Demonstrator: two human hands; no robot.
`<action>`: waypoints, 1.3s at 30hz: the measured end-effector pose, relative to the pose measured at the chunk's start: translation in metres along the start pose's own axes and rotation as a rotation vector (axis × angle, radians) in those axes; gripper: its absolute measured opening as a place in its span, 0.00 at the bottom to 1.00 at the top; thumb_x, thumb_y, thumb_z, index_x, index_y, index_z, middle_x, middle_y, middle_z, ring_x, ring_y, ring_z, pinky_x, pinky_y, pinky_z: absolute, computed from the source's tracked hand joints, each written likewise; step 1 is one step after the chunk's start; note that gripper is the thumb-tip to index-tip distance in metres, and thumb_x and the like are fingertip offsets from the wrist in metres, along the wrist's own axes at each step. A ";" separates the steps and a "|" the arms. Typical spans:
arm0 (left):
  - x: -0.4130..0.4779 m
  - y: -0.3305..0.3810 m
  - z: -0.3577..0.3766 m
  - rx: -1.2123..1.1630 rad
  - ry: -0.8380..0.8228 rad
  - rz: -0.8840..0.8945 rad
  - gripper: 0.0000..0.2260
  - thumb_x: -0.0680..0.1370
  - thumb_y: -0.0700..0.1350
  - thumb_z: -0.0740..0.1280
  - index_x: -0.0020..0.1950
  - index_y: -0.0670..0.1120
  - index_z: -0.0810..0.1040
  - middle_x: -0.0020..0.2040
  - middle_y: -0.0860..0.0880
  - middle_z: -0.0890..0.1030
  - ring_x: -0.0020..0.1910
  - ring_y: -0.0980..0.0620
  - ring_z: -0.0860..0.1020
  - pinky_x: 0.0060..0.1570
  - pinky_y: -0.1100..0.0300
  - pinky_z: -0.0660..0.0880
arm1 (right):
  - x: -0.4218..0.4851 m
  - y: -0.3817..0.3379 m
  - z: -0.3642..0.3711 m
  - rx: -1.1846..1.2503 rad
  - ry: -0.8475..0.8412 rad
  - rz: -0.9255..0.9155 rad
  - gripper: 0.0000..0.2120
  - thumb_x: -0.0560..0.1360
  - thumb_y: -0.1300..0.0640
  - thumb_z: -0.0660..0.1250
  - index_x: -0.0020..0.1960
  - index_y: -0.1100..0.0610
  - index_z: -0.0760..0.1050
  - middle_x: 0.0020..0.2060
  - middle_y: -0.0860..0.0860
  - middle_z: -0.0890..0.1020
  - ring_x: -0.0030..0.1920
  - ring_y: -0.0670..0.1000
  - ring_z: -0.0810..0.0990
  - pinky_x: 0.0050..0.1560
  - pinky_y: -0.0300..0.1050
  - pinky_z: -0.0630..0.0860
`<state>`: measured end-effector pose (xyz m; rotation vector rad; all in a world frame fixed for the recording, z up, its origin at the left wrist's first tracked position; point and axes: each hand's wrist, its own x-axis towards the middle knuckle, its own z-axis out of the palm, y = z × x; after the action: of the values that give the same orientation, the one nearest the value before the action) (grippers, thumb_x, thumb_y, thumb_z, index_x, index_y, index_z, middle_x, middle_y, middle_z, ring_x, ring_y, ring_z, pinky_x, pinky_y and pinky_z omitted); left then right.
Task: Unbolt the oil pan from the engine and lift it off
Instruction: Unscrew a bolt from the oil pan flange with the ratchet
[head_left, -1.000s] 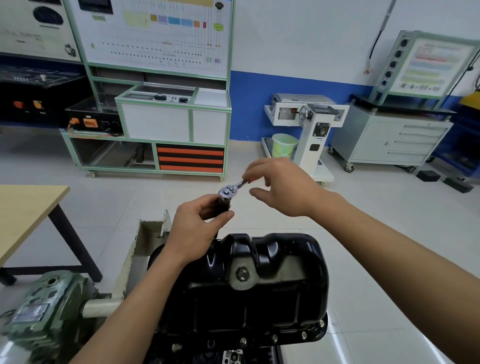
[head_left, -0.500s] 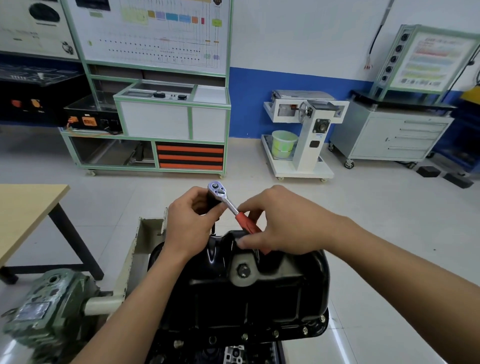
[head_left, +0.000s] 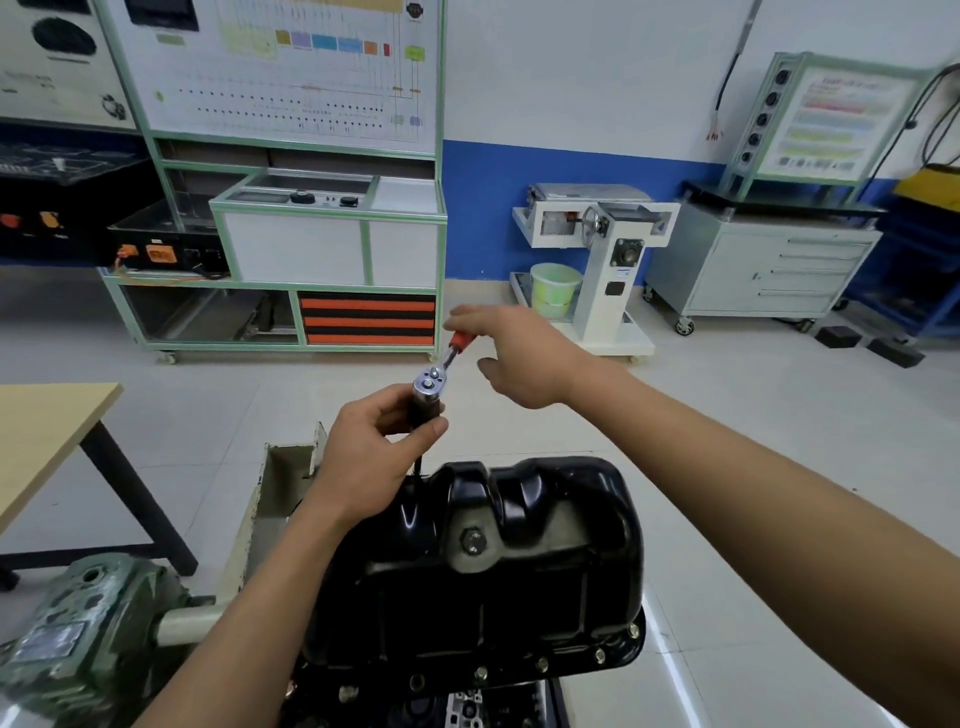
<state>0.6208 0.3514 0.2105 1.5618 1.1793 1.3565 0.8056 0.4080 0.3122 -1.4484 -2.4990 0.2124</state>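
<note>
**Inspector:** Location of the oil pan?

**Assistant:** The oil pan (head_left: 493, 571) sits directly below both grips, sump uppermost on the engine (head_left: 467, 701). Flange bolts (head_left: 540, 663) show along the rim nearest the wearer, so I judge the pan not yet free.

**Inspector:** Handling?

**Assistant:** It looks like pressed steel, glossy black, so likely stiff, moderately heavy and possibly slick with oil. I recommend taking the flange at two opposite sides and lifting straight up. The sealed joint may stick, and the rim may be sharp.

**Inspector:** State of the grips?

**Assistant:** The left grip (head_left: 374, 457) pinches the dark extension (head_left: 427, 410) just under the head of the ratchet (head_left: 428, 384), steadying it over the pan's far edge. The right grip (head_left: 519, 358), above and to the right of it, lays fingers over the red handle (head_left: 461, 340) with the thumb apart. Whether it closes round the handle cannot be told.

**Inspector:** Surroundings?

**Assistant:** A green gearbox (head_left: 78, 639) sits low to the left of the left grip, with a wooden surface (head_left: 47, 431) further left on a pale tiled floor (head_left: 727, 415). Beyond the right grip stand a green bucket (head_left: 555, 288) and a grey drawer cabinet (head_left: 769, 270). Beyond the left grip, a trainer board (head_left: 291, 73) stands against the wall.
</note>
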 end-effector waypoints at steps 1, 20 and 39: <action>0.000 0.001 0.000 -0.007 0.001 -0.002 0.10 0.77 0.37 0.74 0.52 0.51 0.84 0.48 0.53 0.87 0.49 0.53 0.85 0.58 0.46 0.81 | -0.001 0.002 0.001 0.033 -0.010 -0.014 0.28 0.75 0.71 0.62 0.73 0.57 0.71 0.74 0.51 0.70 0.75 0.51 0.67 0.71 0.34 0.57; -0.003 0.007 0.010 -0.071 0.159 0.019 0.16 0.74 0.32 0.75 0.45 0.55 0.85 0.42 0.59 0.87 0.43 0.63 0.83 0.47 0.69 0.78 | -0.075 -0.057 -0.004 0.067 -0.212 -0.013 0.27 0.71 0.36 0.71 0.27 0.57 0.75 0.21 0.50 0.73 0.25 0.49 0.69 0.29 0.47 0.69; -0.005 0.007 0.003 0.043 -0.074 0.048 0.14 0.77 0.35 0.74 0.54 0.54 0.82 0.49 0.58 0.87 0.51 0.61 0.84 0.56 0.68 0.77 | -0.012 -0.001 -0.024 -0.380 0.027 0.029 0.13 0.75 0.60 0.68 0.54 0.45 0.83 0.47 0.49 0.82 0.50 0.55 0.78 0.43 0.46 0.73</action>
<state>0.6250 0.3445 0.2154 1.6664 1.1394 1.3005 0.8169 0.3968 0.3335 -1.6084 -2.5963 -0.2916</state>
